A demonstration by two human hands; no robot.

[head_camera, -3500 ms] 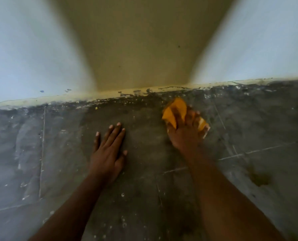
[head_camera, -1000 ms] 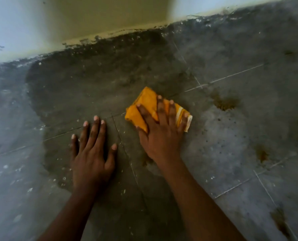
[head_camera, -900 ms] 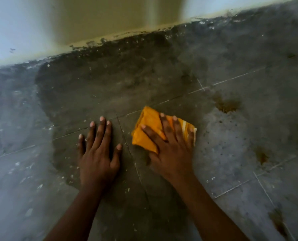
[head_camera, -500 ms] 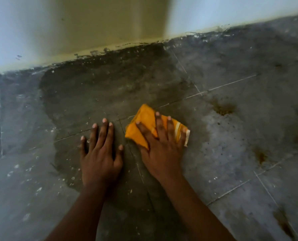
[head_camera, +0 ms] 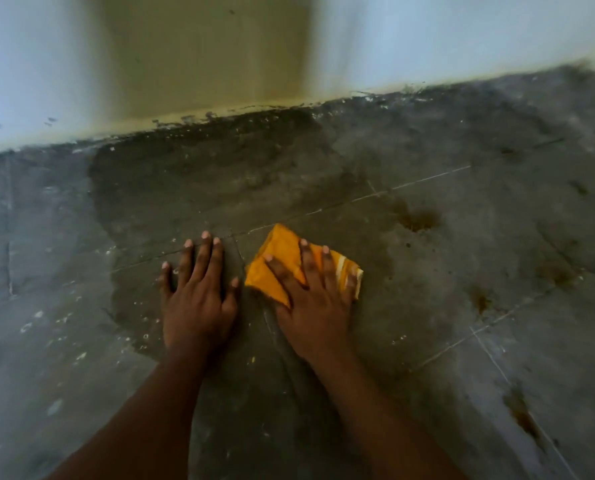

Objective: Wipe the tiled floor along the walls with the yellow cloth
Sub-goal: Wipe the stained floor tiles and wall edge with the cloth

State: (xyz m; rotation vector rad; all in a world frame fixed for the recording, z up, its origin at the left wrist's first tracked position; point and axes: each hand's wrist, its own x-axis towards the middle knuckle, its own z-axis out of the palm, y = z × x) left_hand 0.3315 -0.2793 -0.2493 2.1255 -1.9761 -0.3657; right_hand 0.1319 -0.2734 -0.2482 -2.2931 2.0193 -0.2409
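Observation:
The yellow cloth [head_camera: 282, 258] lies folded on the grey tiled floor [head_camera: 462, 271], some way out from the wall. My right hand [head_camera: 310, 299] presses flat on top of it, fingers spread over the fabric, covering its near part. My left hand [head_camera: 199, 292] rests flat on the bare tile just left of the cloth, fingers apart and holding nothing. A darker, damp-looking patch of floor [head_camera: 202, 174] reaches from my hands up to the wall.
A wall [head_camera: 202, 53] with a pale skirting line runs across the top of the view. Brown stains [head_camera: 417, 220] mark the tiles to the right of the cloth, with more stains [head_camera: 479, 299] further right. White specks dot the floor at the left.
My right hand has dragged the cloth from the wall edge back toward me. In the last second it has shifted only slightly beside my left hand.

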